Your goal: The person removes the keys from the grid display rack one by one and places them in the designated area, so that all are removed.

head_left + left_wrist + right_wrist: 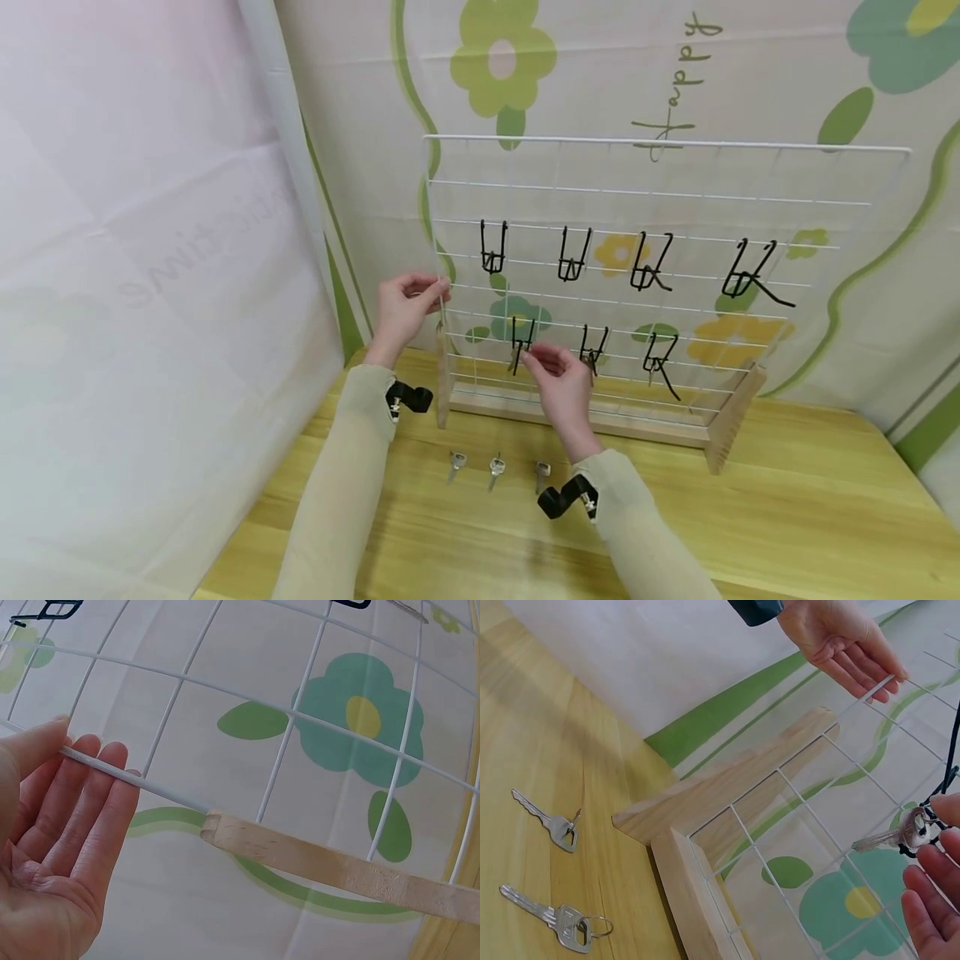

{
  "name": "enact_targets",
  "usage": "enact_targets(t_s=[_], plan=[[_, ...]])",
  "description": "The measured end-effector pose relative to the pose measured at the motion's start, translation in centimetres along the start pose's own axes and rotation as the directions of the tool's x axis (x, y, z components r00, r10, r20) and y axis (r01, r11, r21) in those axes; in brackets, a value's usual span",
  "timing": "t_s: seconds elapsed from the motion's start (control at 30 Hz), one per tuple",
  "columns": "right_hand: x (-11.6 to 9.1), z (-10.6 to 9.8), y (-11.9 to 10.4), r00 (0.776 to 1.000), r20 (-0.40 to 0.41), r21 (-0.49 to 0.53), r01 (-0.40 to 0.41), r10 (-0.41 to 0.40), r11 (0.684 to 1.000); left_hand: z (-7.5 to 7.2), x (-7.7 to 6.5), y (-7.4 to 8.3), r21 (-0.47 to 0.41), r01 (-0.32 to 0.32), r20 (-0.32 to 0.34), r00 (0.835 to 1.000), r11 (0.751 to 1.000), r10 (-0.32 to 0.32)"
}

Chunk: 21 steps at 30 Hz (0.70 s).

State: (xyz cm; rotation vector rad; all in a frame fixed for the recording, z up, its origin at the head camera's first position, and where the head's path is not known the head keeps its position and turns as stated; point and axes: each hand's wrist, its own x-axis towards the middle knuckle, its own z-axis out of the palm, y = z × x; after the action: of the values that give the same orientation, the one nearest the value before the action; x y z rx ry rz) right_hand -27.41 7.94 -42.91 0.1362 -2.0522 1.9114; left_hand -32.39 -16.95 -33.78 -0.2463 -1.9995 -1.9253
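Observation:
A white wire grid rack (667, 143) on a wooden base stands on the table, with black hooks in two rows. At its left side edge my left hand (408, 308) pinches the frame wire, thumb on one side and fingers on the other (67, 817). My right hand (562, 387) is at the lower-left hook (516, 333). There a silver key (885, 838) hangs, and in the right wrist view thumb and fingers pinch at its ring end, close against the hook. Three more keys lie in a row on the table: left (457, 463), middle (496, 468) and right (542, 473).
Several hooks (573, 258) line the upper row. Lower down, two other hooks (592, 350) (660, 362) hang to the right, with small key-like pieces by them. Wooden feet (735, 425) support the rack. A patterned cloth (360, 100) hangs behind, and a white sheet (150, 333) at left.

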Motion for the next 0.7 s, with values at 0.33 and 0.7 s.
enact_targets(t_s=[0.33,0.7], plan=[[0.17,0.84,-0.54,0.999,-0.029,-0.041,0.021,-0.022,0.999,0.06,-0.06,0.36,-0.001,0.001,0.005,1.0,1.0,-0.001],[0.16,1.03,-0.36,0.997,-0.058,-0.066,0.043,-0.047,0.997,-0.06,-0.15,0.19,0.005,0.002,-0.001,1.0,1.0,-0.002]])
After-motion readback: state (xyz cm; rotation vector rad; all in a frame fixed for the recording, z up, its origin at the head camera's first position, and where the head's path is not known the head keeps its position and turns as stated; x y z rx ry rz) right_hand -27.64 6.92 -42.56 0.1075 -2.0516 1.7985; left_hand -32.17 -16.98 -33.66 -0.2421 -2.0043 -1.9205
